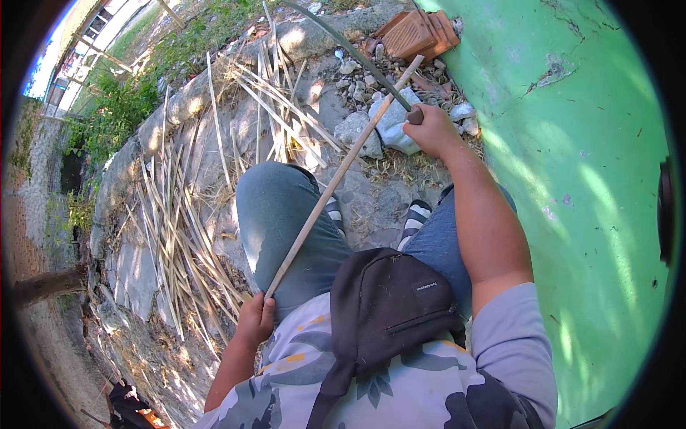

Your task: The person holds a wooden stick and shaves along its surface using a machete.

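Note:
My left hand (255, 319) is closed round the lower end of a long pale wooden stick (325, 196), which looks like split bamboo. The stick slants up and away to the right across my left thigh. My right hand (434, 132) grips the dark handle of a machete (362, 58), whose long, slightly curved blade points to the far left. Near its handle the blade crosses the stick's upper part; whether the two touch I cannot tell.
Loose pale strips (175, 229) lie piled at the left, with more strips (282, 107) ahead. Beyond my right hand are white rocks (396, 125) and stacked orange tiles (418, 34). A green painted floor (586, 214) spans the right. A black bag (393, 307) rests on my lap.

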